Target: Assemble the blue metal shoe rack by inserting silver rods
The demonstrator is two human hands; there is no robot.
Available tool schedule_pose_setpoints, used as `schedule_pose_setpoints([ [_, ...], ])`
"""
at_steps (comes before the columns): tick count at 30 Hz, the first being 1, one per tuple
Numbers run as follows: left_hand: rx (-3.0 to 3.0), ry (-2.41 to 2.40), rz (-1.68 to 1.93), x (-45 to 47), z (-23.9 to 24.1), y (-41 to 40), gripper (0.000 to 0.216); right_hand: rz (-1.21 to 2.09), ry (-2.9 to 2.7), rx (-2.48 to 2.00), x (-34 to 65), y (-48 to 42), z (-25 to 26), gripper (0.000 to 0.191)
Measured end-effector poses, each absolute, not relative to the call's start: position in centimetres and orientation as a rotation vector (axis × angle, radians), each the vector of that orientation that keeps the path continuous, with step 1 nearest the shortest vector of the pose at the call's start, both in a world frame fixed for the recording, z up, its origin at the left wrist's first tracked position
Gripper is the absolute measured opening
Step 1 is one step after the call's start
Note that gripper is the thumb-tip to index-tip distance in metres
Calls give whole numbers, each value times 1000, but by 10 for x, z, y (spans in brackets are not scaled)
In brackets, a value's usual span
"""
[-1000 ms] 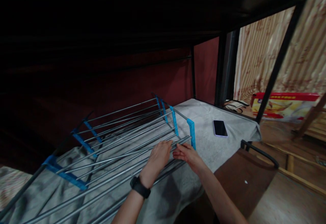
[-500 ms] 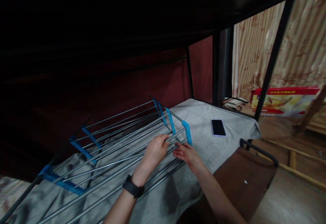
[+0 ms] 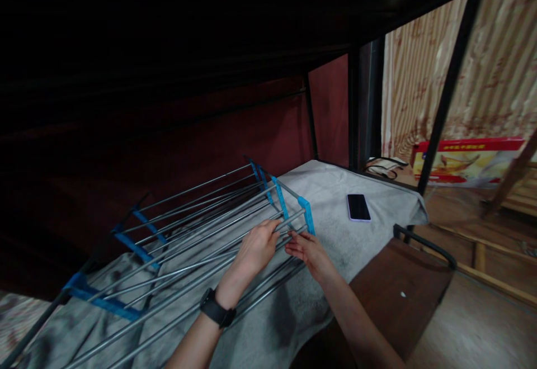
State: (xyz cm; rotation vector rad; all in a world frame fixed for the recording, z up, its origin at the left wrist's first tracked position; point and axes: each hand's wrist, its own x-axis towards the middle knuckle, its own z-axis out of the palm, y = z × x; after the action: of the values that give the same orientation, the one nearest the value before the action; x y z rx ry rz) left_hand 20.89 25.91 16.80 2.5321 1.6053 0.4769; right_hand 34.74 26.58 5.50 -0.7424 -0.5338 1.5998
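Observation:
A metal drying rack (image 3: 184, 275) with blue plastic corner pieces lies on a grey cloth, its long rods running from lower left toward the middle. My left hand (image 3: 259, 246), a black watch on its wrist, is closed round one of the rods near the rack's right end. Beside it, my right hand (image 3: 308, 252) pinches at a rod with thumb and fingertips, close below a blue corner piece (image 3: 308, 217). The exact fingertip contact is partly hidden.
The grey cloth (image 3: 335, 181) covers a bed-like surface under a dark overhead frame. A phone (image 3: 358, 208) lies to the right on it. A brown seat (image 3: 400, 285) with a black bar stands at the near right. Beyond the black post (image 3: 444, 92) is a red-and-yellow box (image 3: 465, 162).
Both hands stay at the same rods with almost no movement. The view has shifted slightly, so the phone and box appear a little higher.

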Motion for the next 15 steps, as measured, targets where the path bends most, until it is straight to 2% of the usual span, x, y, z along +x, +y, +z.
schedule_pose_setpoints([
  [15, 2579, 1635, 442, 213, 171, 259, 39, 1224, -291, -832, 327, 266, 48, 70],
])
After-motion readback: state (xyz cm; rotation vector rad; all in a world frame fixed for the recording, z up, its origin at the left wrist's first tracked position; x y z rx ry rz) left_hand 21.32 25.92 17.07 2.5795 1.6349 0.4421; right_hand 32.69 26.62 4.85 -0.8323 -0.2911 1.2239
